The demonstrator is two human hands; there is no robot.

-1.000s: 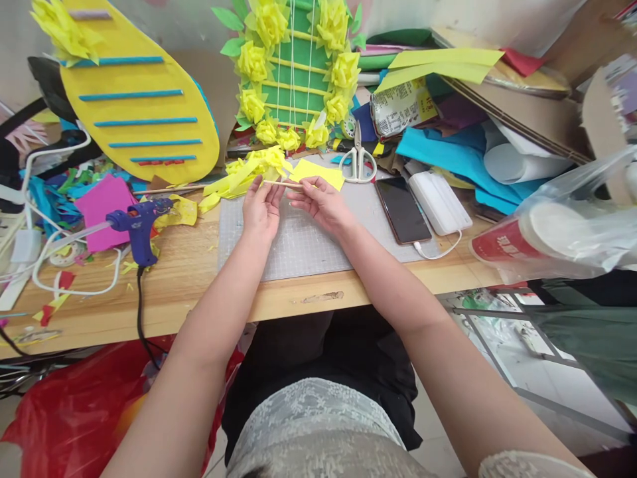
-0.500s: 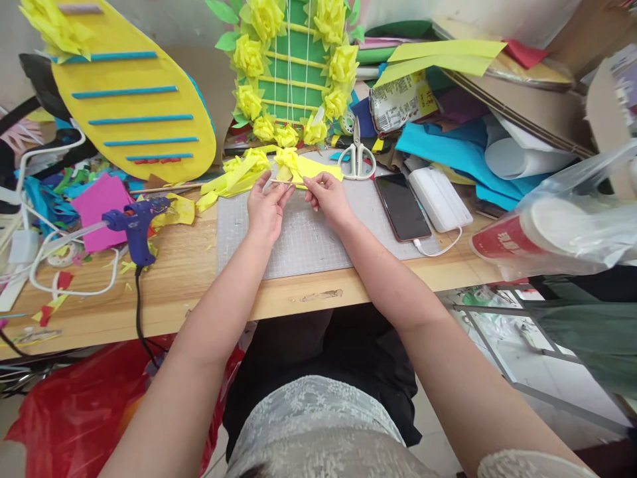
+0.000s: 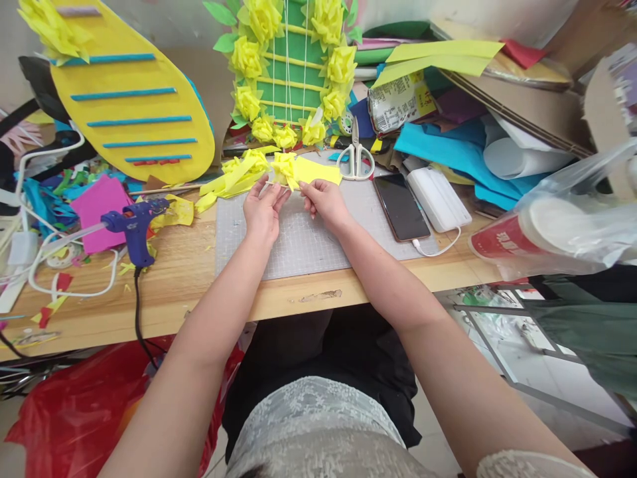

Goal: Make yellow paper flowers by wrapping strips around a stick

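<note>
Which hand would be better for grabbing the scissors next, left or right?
Probably the right hand: it's nearer the scissors, which are just beyond it, farther to the right. The left hand would have to reach past it. Both look busy by the yellow paper, though.

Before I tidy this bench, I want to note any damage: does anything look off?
Yes: the front edge of the wooden table has a rough, darker patch, apparently chipped, unlike the smoother wood around it. Red and yellow paper scraps also lie strewn at the left.
</note>
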